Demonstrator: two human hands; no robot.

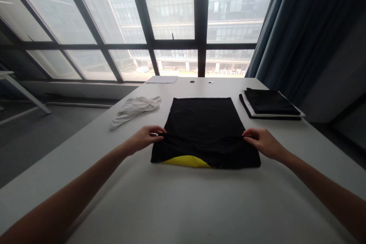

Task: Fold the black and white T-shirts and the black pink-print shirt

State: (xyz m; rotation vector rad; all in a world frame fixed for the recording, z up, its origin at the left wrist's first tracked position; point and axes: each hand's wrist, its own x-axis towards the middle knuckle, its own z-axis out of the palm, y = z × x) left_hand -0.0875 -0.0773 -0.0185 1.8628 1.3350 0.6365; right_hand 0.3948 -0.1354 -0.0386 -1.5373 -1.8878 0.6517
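Note:
A black cloth garment (204,118), its exact kind unclear, lies spread in a near-rectangle on the white table (194,202). My left hand (148,136) pinches its left edge between thumb and fingers. On the opposite side, my right hand (259,141) pinches the right edge at about the same height. Between the hands the fabric is slightly raised in a crosswise fold. Along the near edge a yellow patch (187,161) shows, partly covered by the black cloth.
A crumpled white cloth (137,109) lies to the left. At the right is a stack of folded black and white cloths (270,103). Papers (162,79) rest at the far edge, before the windows. A dark blue curtain (297,26) hangs at the right.

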